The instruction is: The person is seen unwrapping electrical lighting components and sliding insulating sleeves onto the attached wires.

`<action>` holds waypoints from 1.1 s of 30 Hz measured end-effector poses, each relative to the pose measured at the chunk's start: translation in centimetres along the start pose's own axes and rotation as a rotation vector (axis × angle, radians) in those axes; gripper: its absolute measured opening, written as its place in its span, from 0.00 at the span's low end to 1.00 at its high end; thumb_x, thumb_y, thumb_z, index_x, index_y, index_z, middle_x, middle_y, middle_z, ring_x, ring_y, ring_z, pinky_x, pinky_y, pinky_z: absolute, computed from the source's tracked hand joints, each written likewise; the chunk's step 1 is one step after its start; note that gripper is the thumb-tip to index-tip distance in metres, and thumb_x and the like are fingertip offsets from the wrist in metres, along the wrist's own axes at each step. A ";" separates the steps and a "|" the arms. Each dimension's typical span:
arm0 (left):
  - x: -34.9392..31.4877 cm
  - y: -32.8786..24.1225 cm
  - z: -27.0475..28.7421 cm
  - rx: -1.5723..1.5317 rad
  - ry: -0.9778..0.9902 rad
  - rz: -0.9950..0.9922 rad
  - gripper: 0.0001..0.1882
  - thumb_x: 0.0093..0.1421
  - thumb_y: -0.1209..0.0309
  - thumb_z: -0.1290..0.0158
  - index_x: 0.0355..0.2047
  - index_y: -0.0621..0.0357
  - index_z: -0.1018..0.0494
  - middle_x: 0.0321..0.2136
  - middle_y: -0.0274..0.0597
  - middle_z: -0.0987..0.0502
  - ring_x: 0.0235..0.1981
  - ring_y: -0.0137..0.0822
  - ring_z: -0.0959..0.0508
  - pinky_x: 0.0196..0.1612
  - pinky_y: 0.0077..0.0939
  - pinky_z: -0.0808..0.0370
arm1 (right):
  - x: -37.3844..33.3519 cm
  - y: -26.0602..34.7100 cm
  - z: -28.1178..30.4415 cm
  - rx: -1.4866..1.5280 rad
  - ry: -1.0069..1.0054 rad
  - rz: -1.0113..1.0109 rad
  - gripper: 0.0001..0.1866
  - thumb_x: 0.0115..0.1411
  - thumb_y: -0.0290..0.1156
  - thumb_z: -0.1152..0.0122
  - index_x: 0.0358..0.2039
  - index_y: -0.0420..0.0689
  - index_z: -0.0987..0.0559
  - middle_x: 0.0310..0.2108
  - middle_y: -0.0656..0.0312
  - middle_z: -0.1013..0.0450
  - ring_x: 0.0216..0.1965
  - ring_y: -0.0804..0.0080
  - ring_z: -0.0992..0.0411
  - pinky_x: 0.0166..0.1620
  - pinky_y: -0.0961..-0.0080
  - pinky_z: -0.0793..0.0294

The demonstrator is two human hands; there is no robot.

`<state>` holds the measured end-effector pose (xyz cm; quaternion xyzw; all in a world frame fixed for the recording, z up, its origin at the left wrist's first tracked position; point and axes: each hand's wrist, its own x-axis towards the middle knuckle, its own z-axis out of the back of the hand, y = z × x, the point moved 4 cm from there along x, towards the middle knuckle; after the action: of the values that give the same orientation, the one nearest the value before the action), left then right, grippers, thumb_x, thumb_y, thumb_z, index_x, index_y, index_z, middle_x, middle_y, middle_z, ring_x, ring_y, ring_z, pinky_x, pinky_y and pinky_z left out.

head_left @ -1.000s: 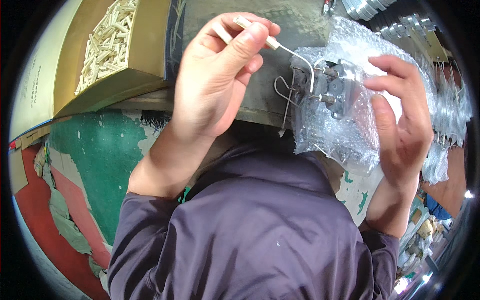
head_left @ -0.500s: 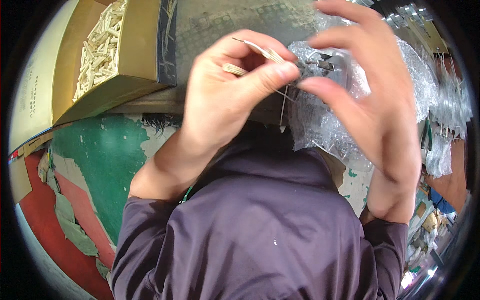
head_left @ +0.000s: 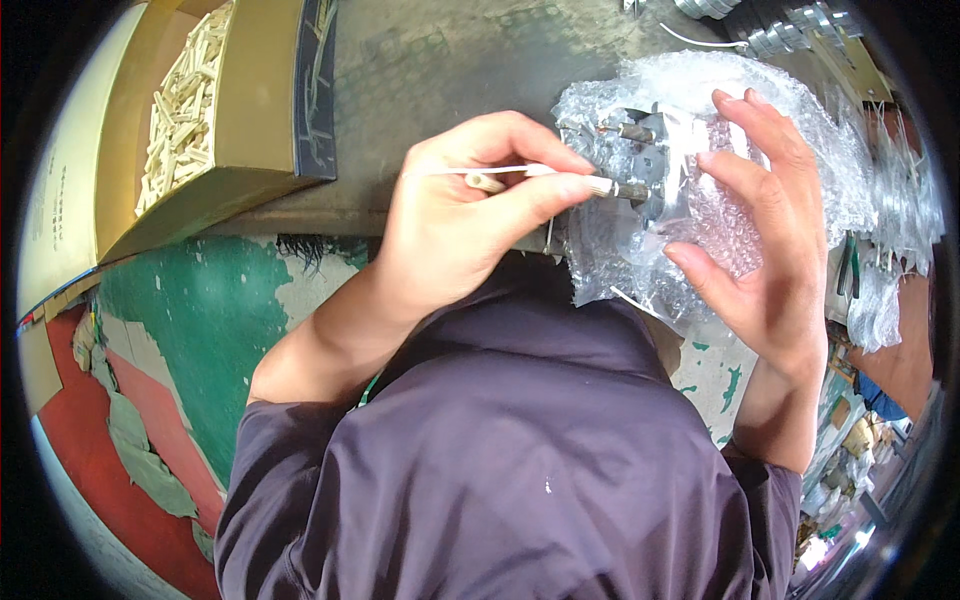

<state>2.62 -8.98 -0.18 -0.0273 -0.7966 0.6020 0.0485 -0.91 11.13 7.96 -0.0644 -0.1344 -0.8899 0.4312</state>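
Note:
My left hand (head_left: 450,205) is closed, pinching a cream ribbed tube (head_left: 598,186) between thumb and fingertips. A thin white wire (head_left: 450,170) runs back from the pinch across the fingers. Inside the same hand sits a second cream tube (head_left: 485,183). The pinched tube's tip meets a dark metal terminal (head_left: 630,191) on a metal part (head_left: 652,165) lying on bubble wrap; whether it is pushed over the terminal I cannot tell. A similar terminal (head_left: 636,131) sticks out farther back. Over the wrap, my right hand (head_left: 765,225) is open with fingers apart, holding nothing.
At left stands a cardboard box (head_left: 255,95) filled with cream tubes (head_left: 185,120). Bubble wrap (head_left: 800,120) spreads across the right of the worktable (head_left: 450,60). Metal rings (head_left: 775,40) lie at the back right, near a loose white wire (head_left: 690,40). Clear plastic bags (head_left: 895,220) hang at the right.
My right hand has drawn back from the left fingertips, down and to the right. The tube in my left hand has levelled out, its tip now at the near terminal.

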 end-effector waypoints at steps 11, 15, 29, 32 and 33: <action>-0.1 0.8 -0.7 0.075 0.033 -0.215 0.11 0.58 0.82 0.44 0.38 0.64 0.33 0.32 0.44 0.24 0.32 0.26 0.23 0.36 0.18 0.25 | 0.2 0.2 0.1 0.007 -0.001 0.006 0.30 0.40 0.32 0.28 0.45 0.40 0.27 0.57 0.48 0.35 0.61 0.43 0.41 0.62 0.51 0.44; 1.0 -0.1 -0.9 0.236 0.126 -0.095 0.10 0.58 0.85 0.46 0.38 0.63 0.33 0.32 0.39 0.26 0.27 0.20 0.29 0.31 0.13 0.31 | 0.1 0.0 0.0 0.021 -0.005 0.004 0.29 0.40 0.33 0.28 0.45 0.41 0.27 0.58 0.47 0.35 0.61 0.43 0.41 0.62 0.49 0.45; 4.5 -0.3 -0.7 -0.202 0.021 0.316 0.06 0.60 0.71 0.45 0.31 0.59 0.29 0.17 0.23 0.37 0.15 0.13 0.45 0.17 0.12 0.51 | 1.9 0.6 0.1 0.044 0.033 0.019 0.24 0.35 0.26 0.33 0.36 0.42 0.30 0.51 0.47 0.33 0.58 0.42 0.38 0.62 0.45 0.46; 3.7 0.2 -0.6 -0.518 -0.012 0.315 0.05 0.61 0.72 0.46 0.31 0.59 0.30 0.18 0.24 0.37 0.15 0.14 0.45 0.17 0.12 0.50 | 2.3 0.6 0.3 0.039 0.014 0.058 0.25 0.32 0.25 0.35 0.36 0.42 0.31 0.47 0.48 0.33 0.53 0.45 0.36 0.62 0.44 0.46; 3.5 0.2 -0.5 -0.664 -0.014 0.316 0.05 0.62 0.72 0.47 0.32 0.60 0.30 0.21 0.27 0.35 0.16 0.15 0.45 0.18 0.11 0.49 | 2.3 0.8 0.6 0.039 0.000 0.057 0.26 0.30 0.26 0.34 0.36 0.42 0.30 0.45 0.50 0.33 0.50 0.47 0.35 0.61 0.46 0.44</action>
<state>-0.83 -8.12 -0.04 -0.1602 -0.9348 0.3107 -0.0621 -1.73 9.10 9.17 -0.0599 -0.1498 -0.8744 0.4575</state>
